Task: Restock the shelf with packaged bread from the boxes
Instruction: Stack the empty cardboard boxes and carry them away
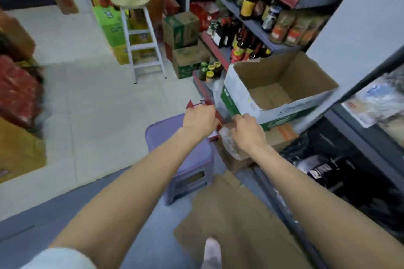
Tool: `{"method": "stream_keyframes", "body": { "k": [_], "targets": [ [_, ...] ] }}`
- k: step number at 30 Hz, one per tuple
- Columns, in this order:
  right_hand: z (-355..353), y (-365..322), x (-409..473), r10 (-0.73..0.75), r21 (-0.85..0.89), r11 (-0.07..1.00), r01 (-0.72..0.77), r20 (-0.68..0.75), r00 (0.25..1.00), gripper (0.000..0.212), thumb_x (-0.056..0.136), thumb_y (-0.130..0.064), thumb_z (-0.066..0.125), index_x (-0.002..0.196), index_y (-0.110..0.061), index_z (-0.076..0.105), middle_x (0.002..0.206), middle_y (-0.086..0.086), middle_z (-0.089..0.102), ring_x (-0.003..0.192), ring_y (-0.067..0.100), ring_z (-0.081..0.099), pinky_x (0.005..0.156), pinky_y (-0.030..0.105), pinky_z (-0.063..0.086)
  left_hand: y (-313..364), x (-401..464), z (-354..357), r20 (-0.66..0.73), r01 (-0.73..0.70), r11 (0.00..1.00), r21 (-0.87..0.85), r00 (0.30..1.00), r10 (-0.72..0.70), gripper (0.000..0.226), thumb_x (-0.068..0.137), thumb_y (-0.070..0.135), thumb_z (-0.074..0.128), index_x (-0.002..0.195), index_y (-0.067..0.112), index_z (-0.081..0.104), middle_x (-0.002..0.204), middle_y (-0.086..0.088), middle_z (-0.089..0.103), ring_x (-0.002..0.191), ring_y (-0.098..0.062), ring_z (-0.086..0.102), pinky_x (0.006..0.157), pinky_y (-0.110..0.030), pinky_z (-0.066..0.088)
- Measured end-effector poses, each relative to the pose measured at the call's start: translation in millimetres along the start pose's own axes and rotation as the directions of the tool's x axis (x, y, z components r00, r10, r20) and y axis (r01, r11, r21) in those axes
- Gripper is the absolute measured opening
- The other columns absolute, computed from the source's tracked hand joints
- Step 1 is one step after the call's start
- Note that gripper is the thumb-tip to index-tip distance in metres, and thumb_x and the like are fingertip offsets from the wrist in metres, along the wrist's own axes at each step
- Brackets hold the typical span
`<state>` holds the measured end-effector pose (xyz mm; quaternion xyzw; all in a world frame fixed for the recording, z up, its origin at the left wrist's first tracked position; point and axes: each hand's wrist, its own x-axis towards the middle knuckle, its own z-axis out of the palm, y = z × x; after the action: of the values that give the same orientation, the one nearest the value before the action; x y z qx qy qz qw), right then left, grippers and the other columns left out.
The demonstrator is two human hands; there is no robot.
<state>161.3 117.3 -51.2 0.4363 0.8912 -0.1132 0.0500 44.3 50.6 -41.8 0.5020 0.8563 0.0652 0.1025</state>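
Hands (200,119) (248,132) curl their fingers around bread packages (228,144) beside the open box (282,91).

Two bare forearms reach forward and down, side by side. The left hand (200,121) is curled into a fist (knuckles up); the right hand (248,132), just beside it, has its fingers bent downward.
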Motion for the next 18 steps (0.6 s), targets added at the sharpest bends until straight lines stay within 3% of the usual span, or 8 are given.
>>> {"method": "stream_keyframes", "body": {
  "k": [7,10,12,14,15,18],
  "targets": [
    [10,91,103,0.033,0.018,0.999,-0.035,0.060,0.998,0.044,0.095,-0.023,0.045,0.137,-0.008,0.039,0.136,0.013,0.046,0.127,0.029,0.041,0.103,0.037,0.035,68,134,53,0.158,-0.146,0.977,0.154,0.980,0.121,0.051,0.088,0.007,0.048,0.137,0.007,0.035,0.141,-0.012,0.041,0.130,-0.030,0.039,0.101,-0.043,0.037],
    [26,116,141,0.036,-0.034,0.999,-0.033,0.081,0.996,0.045,0.097,-0.029,0.044,0.136,-0.008,0.039,0.136,0.013,0.048,0.129,0.028,0.042,0.113,0.037,0.023,79,181,79,0.227,-0.272,0.926,0.262,0.950,0.215,0.080,0.087,0.007,0.054,0.151,0.013,0.007,0.160,-0.005,0.006,0.147,-0.023,0.011,0.116,-0.038,0.021],
    [36,125,157,0.048,-0.083,0.996,-0.038,0.111,0.993,0.044,0.098,-0.034,0.041,0.133,-0.008,0.041,0.130,0.011,0.056,0.126,0.024,0.048,0.119,0.039,0.010,85,203,90,0.256,-0.335,0.865,0.373,0.933,0.251,0.083,0.089,0.004,0.051,0.152,0.015,-0.002,0.160,-0.003,-0.007,0.148,-0.022,-0.004,0.120,-0.039,0.010],
    [44,128,165,0.042,-0.128,0.991,-0.028,0.110,0.993,0.041,0.098,-0.039,0.040,0.125,-0.009,0.048,0.116,0.010,0.066,0.115,0.022,0.059,0.119,0.039,0.008,90,218,98,0.290,-0.364,0.816,0.450,0.923,0.252,0.073,0.091,0.001,0.045,0.151,0.014,0.006,0.160,-0.004,-0.002,0.148,-0.022,-0.007,0.120,-0.040,0.005],
    [47,128,168,0.032,-0.130,0.991,-0.020,0.094,0.995,0.039,0.098,-0.040,0.041,0.121,-0.011,0.052,0.112,0.010,0.068,0.110,0.023,0.062,0.118,0.038,0.013,91,223,102,0.292,-0.364,0.801,0.474,0.924,0.247,0.065,0.092,0.002,0.043,0.150,0.014,0.015,0.160,-0.006,0.007,0.148,-0.023,-0.003,0.121,-0.040,0.004],
    [46,126,171,0.021,-0.066,0.998,-0.017,0.071,0.997,0.030,0.097,-0.034,0.045,0.113,-0.012,0.059,0.112,0.011,0.068,0.107,0.027,0.062,0.095,0.035,0.037,90,227,104,0.225,-0.364,0.776,0.515,0.931,0.287,0.038,0.095,0.011,0.046,0.132,0.014,0.049,0.138,-0.008,0.046,0.138,-0.026,0.029,0.119,-0.037,0.013]
  ]
}}
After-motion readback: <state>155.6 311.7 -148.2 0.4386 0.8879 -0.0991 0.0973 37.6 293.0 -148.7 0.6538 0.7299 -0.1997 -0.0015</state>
